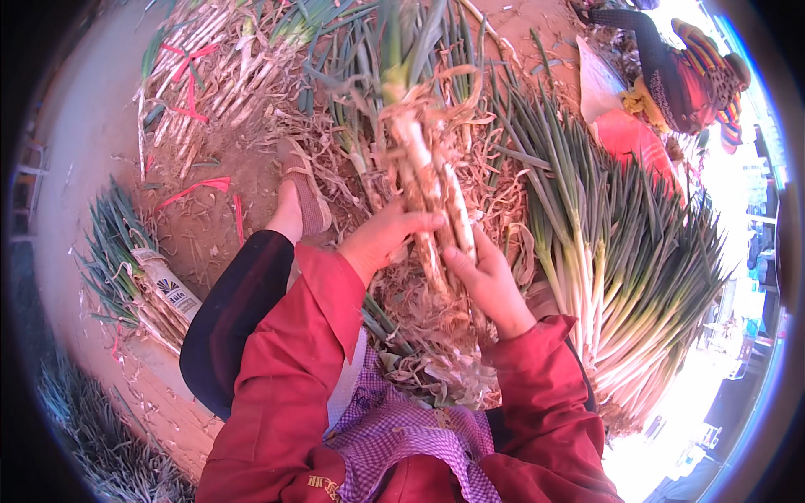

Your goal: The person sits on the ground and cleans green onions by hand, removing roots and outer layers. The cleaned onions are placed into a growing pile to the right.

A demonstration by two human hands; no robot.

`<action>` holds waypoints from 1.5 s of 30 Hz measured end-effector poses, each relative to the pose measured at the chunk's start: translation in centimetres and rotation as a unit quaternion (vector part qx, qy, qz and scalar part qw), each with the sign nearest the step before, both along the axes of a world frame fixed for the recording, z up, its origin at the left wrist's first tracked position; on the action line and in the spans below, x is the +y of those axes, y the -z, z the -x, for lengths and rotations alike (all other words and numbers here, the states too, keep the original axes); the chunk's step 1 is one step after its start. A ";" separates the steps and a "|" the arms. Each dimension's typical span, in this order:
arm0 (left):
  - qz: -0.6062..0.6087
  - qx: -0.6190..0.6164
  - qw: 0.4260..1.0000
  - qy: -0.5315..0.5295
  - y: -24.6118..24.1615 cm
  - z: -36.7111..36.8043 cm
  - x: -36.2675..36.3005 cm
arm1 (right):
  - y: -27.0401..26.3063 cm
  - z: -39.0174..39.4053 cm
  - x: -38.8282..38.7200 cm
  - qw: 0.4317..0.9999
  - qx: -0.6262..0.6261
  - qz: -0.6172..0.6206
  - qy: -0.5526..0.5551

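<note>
Several scallion stalks (420, 165), long and dirty with dry brown outer skins, are held between both hands in front of me. My left hand (391, 234) grips them from the left, its thumb lying across the stalks. Lower down on the right, my right hand (487, 276) clasps the same stalks near their root end, thumb on top. Their green leaves point away from me and are slightly blurred. Beneath the hands lies a heap of dry peelings (434, 352), reaching down to my purple checked apron (409, 434).
To my right, a large fan of cleaner scallions (619, 283) is piled. Unpeeled scallions (214, 82) lie at the upper left, near red ribbons (200, 188). At left rests a wrapped scallion bundle (160, 283). Another person (692, 78) bends beside a red bag (635, 141).
</note>
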State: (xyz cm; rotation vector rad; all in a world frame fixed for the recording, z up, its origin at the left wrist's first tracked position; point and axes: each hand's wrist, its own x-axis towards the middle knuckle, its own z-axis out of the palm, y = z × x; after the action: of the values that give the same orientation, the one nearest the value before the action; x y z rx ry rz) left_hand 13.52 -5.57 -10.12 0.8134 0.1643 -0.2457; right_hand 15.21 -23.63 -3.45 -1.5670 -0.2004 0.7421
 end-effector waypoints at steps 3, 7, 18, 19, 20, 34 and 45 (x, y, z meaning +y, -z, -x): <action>-0.020 0.128 0.990 -0.058 -0.1 -1.9 0.0 | 0.4 -2.4 -0.5 0.999 0.017 0.028 0.014; -0.386 0.172 0.906 -0.012 3.5 -0.6 1.3 | 5.1 -4.2 -1.3 0.991 0.091 0.051 0.081; -0.203 0.166 0.963 0.059 5.1 4.7 -7.7 | 8.2 5.1 -6.5 0.929 0.335 -0.135 0.087; -0.236 0.167 0.956 0.041 4.7 4.7 -8.1 | 7.8 6.2 -6.2 0.939 0.309 -0.126 0.086; -0.225 0.116 0.967 -0.011 4.4 4.6 -8.7 | 7.3 7.4 -5.6 0.945 0.293 -0.118 0.085; -0.715 0.049 0.681 -0.151 -16.7 20.4 20.0 | 7.3 10.4 -6.0 0.977 0.205 0.004 0.059; -0.699 0.454 0.476 -0.281 9.4 46.6 30.5 | 9.2 7.1 -3.6 0.973 0.212 0.072 0.055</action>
State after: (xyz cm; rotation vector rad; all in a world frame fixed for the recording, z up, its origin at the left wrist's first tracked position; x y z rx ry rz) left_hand -33.12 24.93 -19.50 2.1383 1.8460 0.2165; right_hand 8.07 -27.25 -12.67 -1.5018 0.2581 1.0003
